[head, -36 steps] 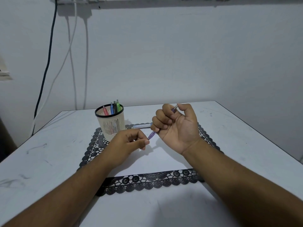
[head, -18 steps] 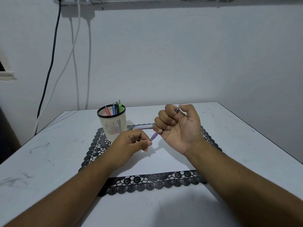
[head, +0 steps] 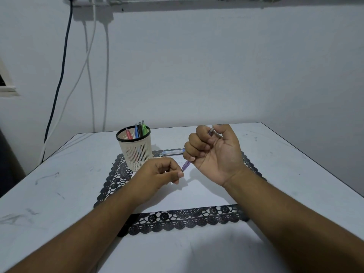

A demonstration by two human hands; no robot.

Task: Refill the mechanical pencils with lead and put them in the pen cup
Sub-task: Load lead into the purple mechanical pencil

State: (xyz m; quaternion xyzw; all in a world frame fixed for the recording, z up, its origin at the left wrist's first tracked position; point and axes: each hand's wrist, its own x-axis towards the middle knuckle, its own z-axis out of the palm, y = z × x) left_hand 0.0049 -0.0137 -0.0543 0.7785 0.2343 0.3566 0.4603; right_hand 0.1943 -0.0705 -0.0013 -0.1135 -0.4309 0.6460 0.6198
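Plain white surface (head: pixel 275 154) with a lacy black mat (head: pixel 177 219). The right hand (head: pixel 214 152) grips the purple pencil (head: pixel 186 165) tip-down; the left hand (head: pixel 157 174) pinches at its tip, lead too thin to see. Probably best to feed slowly and straight, then drop it in the pen cup (head: pixel 136 148) far left.

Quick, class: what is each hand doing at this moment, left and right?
Left hand: fingertips pinched together at the purple pencil's tip; whether they hold lead cannot be told.
Right hand: fingers curled round the purple pencil.
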